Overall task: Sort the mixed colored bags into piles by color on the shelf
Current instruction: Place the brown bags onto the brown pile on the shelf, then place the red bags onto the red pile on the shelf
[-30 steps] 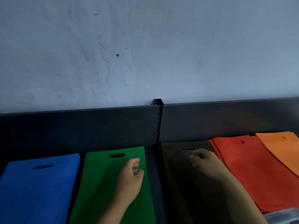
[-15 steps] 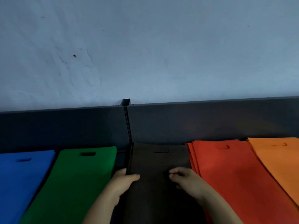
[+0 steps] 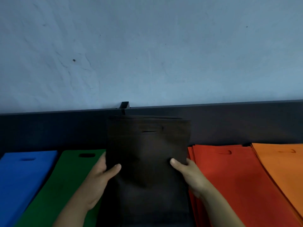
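Squarely between both hands [image 3: 98,176], flat matte brown bags [image 3: 147,153].

The scene is dim, with a cool bluish cast over the wall [image 3: 147,46], which is the brightest area and is lit evenly, without glare or hard highlights. The light is soft and diffuse; its source cannot be told. The dark shelf back [image 3: 49,128] sinks almost to black, and the dark brown bags [image 3: 147,153] lose nearly all surface detail against it. The blue bags [image 3: 21,177], green bags [image 3: 54,185], red bags [image 3: 229,177] and orange bags [image 3: 282,161] look muted. Faint shading falls beneath the hands. The picture is slightly soft and smeared by compression, and the shelf's top edge bows slightly from the wide lens.
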The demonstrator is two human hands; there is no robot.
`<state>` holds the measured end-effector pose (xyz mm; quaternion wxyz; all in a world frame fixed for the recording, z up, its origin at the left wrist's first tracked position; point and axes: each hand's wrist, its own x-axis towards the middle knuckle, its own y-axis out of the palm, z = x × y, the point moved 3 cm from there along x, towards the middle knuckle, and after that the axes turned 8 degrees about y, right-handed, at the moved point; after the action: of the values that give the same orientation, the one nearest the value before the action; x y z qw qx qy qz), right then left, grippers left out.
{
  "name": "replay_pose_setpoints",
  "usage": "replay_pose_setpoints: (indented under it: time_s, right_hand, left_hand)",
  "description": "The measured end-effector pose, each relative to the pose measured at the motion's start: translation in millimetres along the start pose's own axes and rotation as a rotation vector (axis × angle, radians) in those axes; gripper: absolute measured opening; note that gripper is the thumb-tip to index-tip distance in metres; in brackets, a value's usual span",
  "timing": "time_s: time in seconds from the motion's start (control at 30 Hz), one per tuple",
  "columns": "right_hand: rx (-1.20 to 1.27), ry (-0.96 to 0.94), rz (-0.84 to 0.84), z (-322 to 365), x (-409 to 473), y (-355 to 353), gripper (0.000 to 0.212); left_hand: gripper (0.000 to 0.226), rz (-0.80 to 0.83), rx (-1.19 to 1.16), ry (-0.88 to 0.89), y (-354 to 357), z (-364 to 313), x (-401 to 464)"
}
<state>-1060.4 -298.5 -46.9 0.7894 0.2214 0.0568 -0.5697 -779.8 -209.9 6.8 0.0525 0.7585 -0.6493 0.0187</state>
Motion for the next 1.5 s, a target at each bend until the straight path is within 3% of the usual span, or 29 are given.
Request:
replay_pose_setpoints:
  time_s: [0.07, 0.17, 0.33, 0.5, 0.83, 1.03, 1.13, 1.3, 1.4, 1.5]
  right_hand:
    - [0.011, -0.063, -0.024, 9, -8, 16, 0.041]
    - [-0.05, -0.32, -0.184, 28, -26, 34, 0.018]
    - [-0.071, -0.458, -0.34, 25, -31, 53, 0.02]
    - [-0.071, -0.33, -0.399, 13, -29, 44, 0.013]
    - [-0.108, -0.297, -0.486, 9, -30, 56, 0.005]
    - [-0.132, -0.229, -0.56, 14, -43, 62, 0.014]
    - [-0.252, -0.132, -0.606, 8, -41, 62, 0.018]
    - [-0.466, -0.019, -0.69, -20, -29, 61, 0.023]
    - [-0.536, 0.049, -0.753, -37, -23, 53, 0.028]
    - [-0.616, 0.132, -0.735, -48, -17, 44, 0.017]
  left_hand:
    - [0.05, -0.083, 0.154, 0.071, 1, -7, 3]
    - [0.045, -0.195, 0.305, 0.167, 14, -19, 5]
    - [0.062, -0.278, 0.294, 0.189, 35, 1, 0]
    - [0.053, -0.238, 0.164, -0.005, 20, 15, 6]
    - [0.045, -0.135, 0.128, -0.037, 0, 13, 16]
    - [0.043, -0.05, 0.193, -0.054, -15, 10, 25]
    - [0.033, 0.011, 0.218, -0.105, -21, 27, 33]
    - [0.027, 0.086, 0.25, -0.342, -23, 65, 25]
    - [0.027, 0.057, 0.267, -0.415, -27, 78, 18]
    - [0.032, -0.001, 0.258, -0.454, -27, 80, 15]
